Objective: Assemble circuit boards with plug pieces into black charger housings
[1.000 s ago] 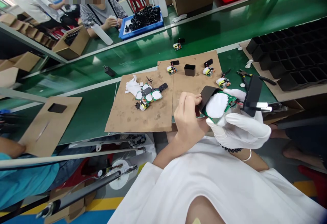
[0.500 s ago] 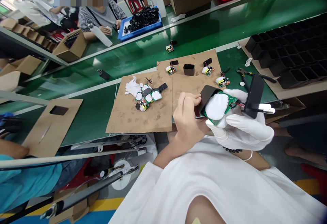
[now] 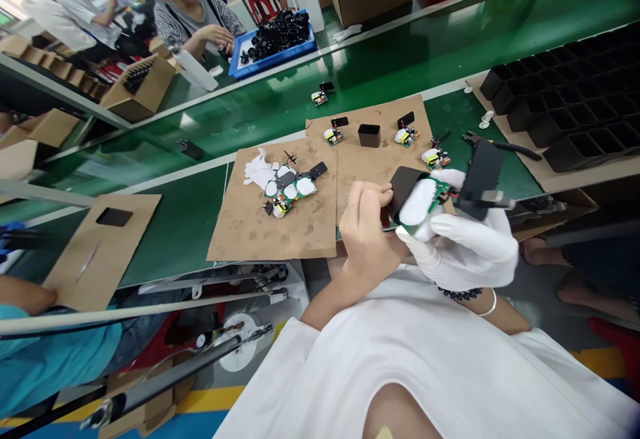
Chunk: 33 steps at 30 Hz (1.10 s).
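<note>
My bare left hand (image 3: pixel 367 225) grips a black plastic case (image 3: pixel 406 189) with its open end turned to the right. In my gloved right hand (image 3: pixel 467 242) is a green circuit board (image 3: pixel 440 192) with a white pad (image 3: pixel 419 202) on one face, its left part inside the mouth of the case. Wires run from the board to a black plug cover (image 3: pixel 481 179) with metal prongs, which stands up beside the gloved fingers. On the cardboard (image 3: pixel 310 232) lie several circuit boards (image 3: pixel 290 189), a white glove (image 3: pixel 260 171) and another black case (image 3: pixel 369 135).
Rows of black cases (image 3: pixel 570 99) stand at the right. Pliers (image 3: pixel 505 145) and small white discs (image 3: pixel 485 122) lie before them. Beyond the green belt (image 3: pixel 260 109), a person (image 3: pixel 200 32) sits by a blue tray (image 3: pixel 273 52) of black parts. Another person's arm (image 3: pixel 25 292) is at left.
My right hand has moved left, pushing the circuit board farther into the case. The plug cover came along. On the belt, a board and a black plug have shifted left.
</note>
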Each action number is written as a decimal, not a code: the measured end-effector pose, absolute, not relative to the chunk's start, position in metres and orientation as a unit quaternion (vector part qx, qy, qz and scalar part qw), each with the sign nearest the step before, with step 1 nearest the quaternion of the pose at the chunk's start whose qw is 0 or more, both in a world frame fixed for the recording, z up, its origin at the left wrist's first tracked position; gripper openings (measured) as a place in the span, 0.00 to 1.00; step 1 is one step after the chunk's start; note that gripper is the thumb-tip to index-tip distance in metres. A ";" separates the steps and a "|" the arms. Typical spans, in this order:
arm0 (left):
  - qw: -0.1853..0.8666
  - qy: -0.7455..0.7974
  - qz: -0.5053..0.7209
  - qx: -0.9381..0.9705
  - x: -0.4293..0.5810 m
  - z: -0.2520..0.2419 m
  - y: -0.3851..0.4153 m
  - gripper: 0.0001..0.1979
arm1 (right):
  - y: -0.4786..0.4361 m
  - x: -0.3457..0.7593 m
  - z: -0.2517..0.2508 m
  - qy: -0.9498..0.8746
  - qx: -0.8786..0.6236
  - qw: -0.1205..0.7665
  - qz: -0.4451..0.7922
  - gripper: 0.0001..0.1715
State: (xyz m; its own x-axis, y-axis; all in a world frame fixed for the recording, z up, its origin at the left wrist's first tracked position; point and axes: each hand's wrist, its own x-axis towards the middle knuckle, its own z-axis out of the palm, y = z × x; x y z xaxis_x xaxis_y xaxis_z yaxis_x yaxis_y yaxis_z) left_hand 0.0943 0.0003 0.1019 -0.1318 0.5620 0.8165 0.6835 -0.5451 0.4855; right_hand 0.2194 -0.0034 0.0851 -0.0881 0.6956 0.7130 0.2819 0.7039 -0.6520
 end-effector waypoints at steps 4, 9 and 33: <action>0.028 -0.498 -0.556 -0.665 0.093 0.094 0.004 0.07 | 0.009 0.214 0.091 -0.714 -0.331 0.614 0.063 0.16; -0.047 -0.623 -0.449 -0.639 0.091 0.053 0.026 0.14 | 0.036 0.214 0.067 -0.715 -0.377 0.544 0.224 0.11; -0.123 -0.761 -0.285 -0.569 -0.128 0.064 0.314 0.23 | 0.066 0.201 -0.034 -0.752 -0.460 0.434 0.185 0.16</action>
State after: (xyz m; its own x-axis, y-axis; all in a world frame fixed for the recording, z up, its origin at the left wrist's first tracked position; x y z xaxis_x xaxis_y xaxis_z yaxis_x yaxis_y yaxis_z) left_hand -0.1279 0.3143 0.0637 -0.3215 0.9370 0.1364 0.7969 0.1900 0.5735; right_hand 0.2005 0.0662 -0.0342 -0.2008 0.8524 0.4829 0.5309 0.5089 -0.6776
